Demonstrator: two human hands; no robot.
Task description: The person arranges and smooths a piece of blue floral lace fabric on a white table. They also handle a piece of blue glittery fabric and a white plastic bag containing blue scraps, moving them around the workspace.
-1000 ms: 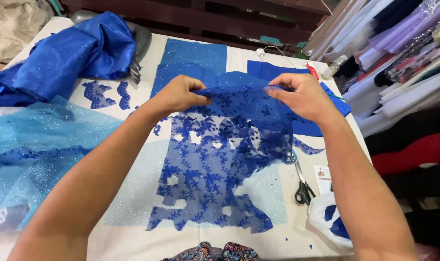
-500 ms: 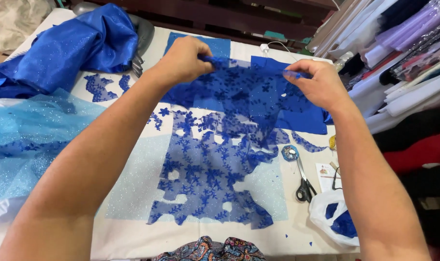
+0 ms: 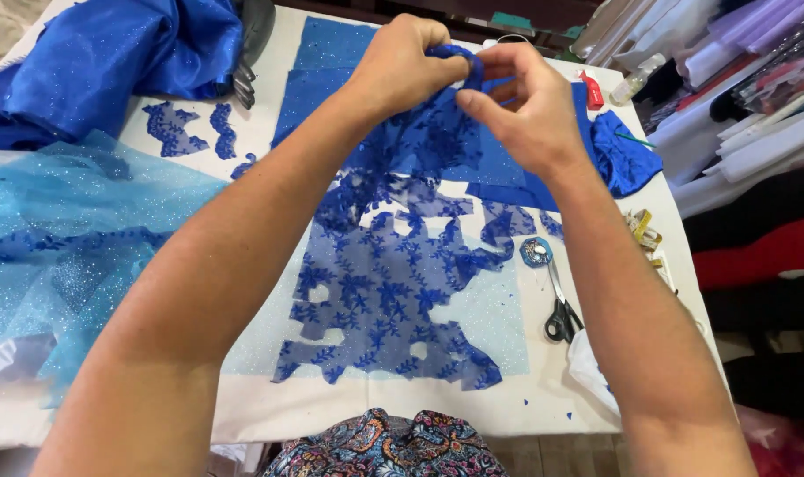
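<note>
A piece of dark blue floral lace [image 3: 393,283] lies spread over the white table [image 3: 366,406], with cut-out gaps in it. Its far end is gathered up between both hands. My left hand [image 3: 402,62] is closed on the bunched top of the lace at the far middle of the table. My right hand [image 3: 521,106] pinches the same bunched edge just to the right, fingertips touching the left hand's. Plain blue fabric panels [image 3: 331,53] lie under the lace.
Shiny blue satin [image 3: 110,53] is heaped far left, light blue glitter tulle [image 3: 57,230] at left. Black-handled scissors [image 3: 561,309] and a small round blue pincushion [image 3: 536,253] lie at right. Small lace cut-outs [image 3: 190,132], a glue bottle [image 3: 592,88] and fabric bolts [image 3: 737,79] sit further out.
Both hands have come together, from holding the lace's top edge stretched wide apart to bunching it at the far middle. The lace's upper part is now gathered.
</note>
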